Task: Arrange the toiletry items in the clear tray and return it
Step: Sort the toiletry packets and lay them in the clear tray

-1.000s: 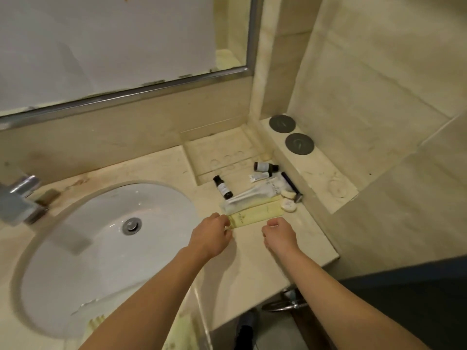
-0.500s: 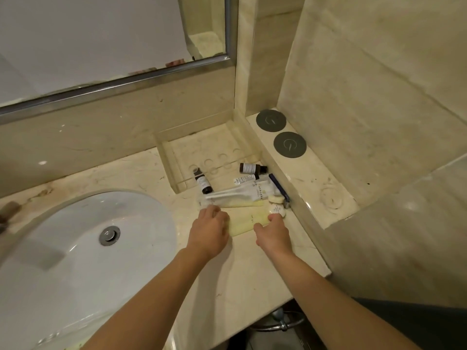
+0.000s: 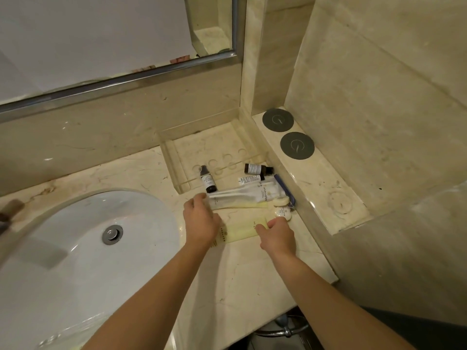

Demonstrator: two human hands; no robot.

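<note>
The clear tray [image 3: 168,150] sits in the back corner of the marble counter, with a dark bottle [image 3: 207,181] leaning over its front rim. Another dark bottle [image 3: 256,169] and a small white tube [image 3: 249,179] lie beside it. In front of them lies a long clear packet [image 3: 242,197], then a yellow packet [image 3: 242,229]. Two round soaps [image 3: 281,201] and a blue-edged item [image 3: 284,188] rest by the ledge. My left hand [image 3: 202,221] covers the yellow packet's left end, its fingertips closed on the clear packet's end. My right hand [image 3: 276,232] grips the yellow packet's right end.
A white sink [image 3: 88,248] with a metal drain fills the left side, and part of a faucet [image 3: 7,215] shows at the left edge. Two dark round discs [image 3: 278,120] lie on the raised ledge at right. Mirror and wall stand behind; the counter's edge runs close at front right.
My left hand has moved forward from the yellow packet's end to the clear packet's end. My right hand has slid up onto the yellow packet's right end. The view has shifted towards the corner.
</note>
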